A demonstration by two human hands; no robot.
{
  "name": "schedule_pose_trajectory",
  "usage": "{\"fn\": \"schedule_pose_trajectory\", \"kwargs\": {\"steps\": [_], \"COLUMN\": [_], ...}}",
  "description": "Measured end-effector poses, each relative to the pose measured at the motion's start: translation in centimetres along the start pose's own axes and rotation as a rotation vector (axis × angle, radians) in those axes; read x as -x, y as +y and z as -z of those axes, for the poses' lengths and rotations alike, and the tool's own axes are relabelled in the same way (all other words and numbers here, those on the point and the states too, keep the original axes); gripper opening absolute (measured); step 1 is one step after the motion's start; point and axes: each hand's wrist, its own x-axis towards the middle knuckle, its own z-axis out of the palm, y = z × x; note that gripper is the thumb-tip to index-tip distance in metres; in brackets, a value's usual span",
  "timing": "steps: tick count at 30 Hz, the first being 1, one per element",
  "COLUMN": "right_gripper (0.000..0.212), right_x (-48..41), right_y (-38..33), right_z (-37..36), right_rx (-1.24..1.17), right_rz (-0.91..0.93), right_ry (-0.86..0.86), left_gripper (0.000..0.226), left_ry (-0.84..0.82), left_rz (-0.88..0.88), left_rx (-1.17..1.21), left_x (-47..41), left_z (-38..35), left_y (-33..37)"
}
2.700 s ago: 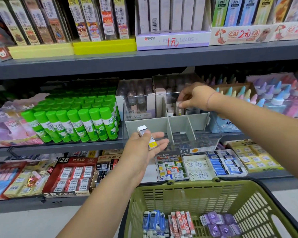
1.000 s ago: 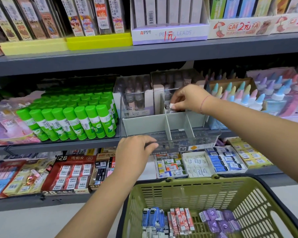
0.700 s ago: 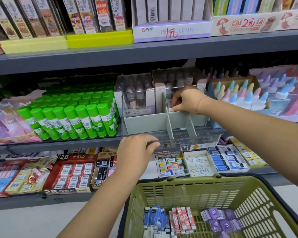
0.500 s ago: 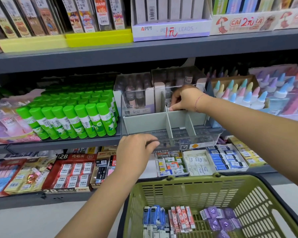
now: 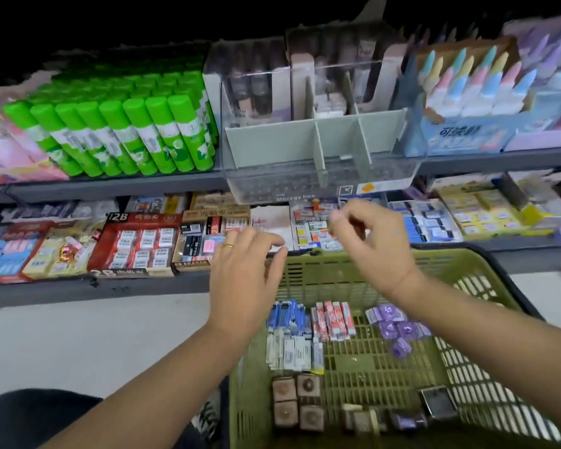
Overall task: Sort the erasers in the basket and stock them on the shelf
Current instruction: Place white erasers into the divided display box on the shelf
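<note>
Both hands empty over far rim of green basket (image 5: pixel 486 273): left hand (image 5: pixel 243 270) fingers loosely spread, right hand (image 5: pixel 366 244) fingers curled, blurry, w/ erasers in basket sorted in groups, blue (image 5: pixel 285 314), red (image 5: pixel 332 320), purple (image 5: pixel 394 325), white (image 5: pixel 293 351), brown (image 5: pixel 297 405), clear divided box (image 5: pixel 318 147) on shelf above.
</note>
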Motion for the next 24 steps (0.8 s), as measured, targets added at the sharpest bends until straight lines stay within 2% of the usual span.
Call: {"fn": "schedule_pose_trajectory", "kwargs": {"steps": [2,4,6,8,11,17,24], "right_gripper": [0.035,0.032,0.038,0.055,0.075,0.08,0.083], "right_x": [6.2,10.8,13.7,15.1,15.7,16.2,16.5], "right_y": [2.5,6.2,9.1,10.6,11.4,11.8,12.8], "right_z": [-3.0,-5.3,-6.5,-7.1,-8.8,-12.3,-13.2], "right_rx": [0.081,0.147,0.073,-0.12,-0.326,-0.361,-0.341], "right_rz": [-0.204,-0.524,-0.898,-1.201,-1.421,-1.524,-1.565], "right_ry": [-0.355,-0.685,-0.859,-0.824,-0.681,-0.491,-0.402], "left_gripper": [0.037,0.053,0.064,0.071,0.072,0.071,0.07], "left_ry": [-0.168,-0.312,-0.44,-0.527,-0.483,-0.428,-0.413], "left_rz": [0.221,0.365,0.398,0.392,0.363,0.355,0.368], "left_rx": [-0.099,-0.145,-0.071,-0.006,-0.024,-0.023,-0.02], "left_x": [2.2,3.6,4.4,5.2,5.6,5.7,5.7], "left_z": [-1.6,-2.9,-4.1,-5.0,-6.0,-6.3,-6.4], "left_y": [-1.6,-3.5,-5.0,-5.6,-5.8,-6.0,-6.0]}}
